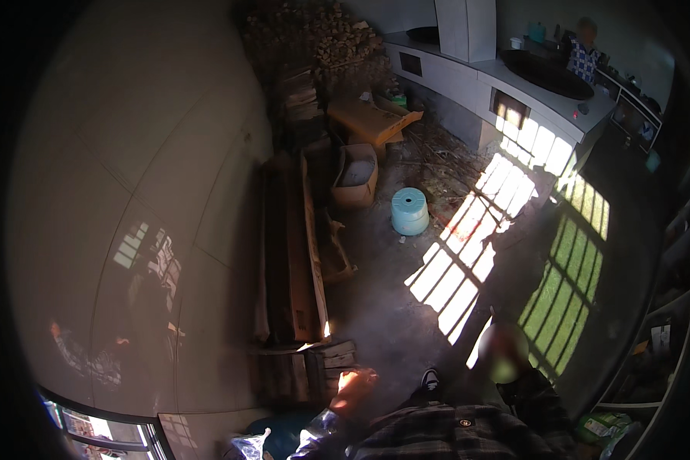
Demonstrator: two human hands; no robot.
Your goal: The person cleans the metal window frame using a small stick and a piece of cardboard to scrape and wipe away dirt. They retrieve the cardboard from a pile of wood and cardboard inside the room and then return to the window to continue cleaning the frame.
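Observation:
My left hand (353, 386) is low in the view, lit by the sun, with its fingers loosely curled. Whether it holds anything is too blurred to tell. Beside it lie stacked wood pieces (338, 356) at the end of a long cardboard box (307, 287). My right hand (501, 352) is in front of my dark plaid jacket (466, 431), at the end of the dark sleeve. A round blur covers that hand, so its fingers and anything in them are hidden. Between my hands, one dark shoe (430, 379) with white trim shows on the floor.
A light-blue plastic stool (409, 211) stands ahead, near an open cardboard box (355, 175) and scattered sticks (443, 155). Firewood (345, 43) is piled at the back. A person (585, 54) is behind the masonry stove with a large wok (546, 75). Shelves (661, 345) line the right.

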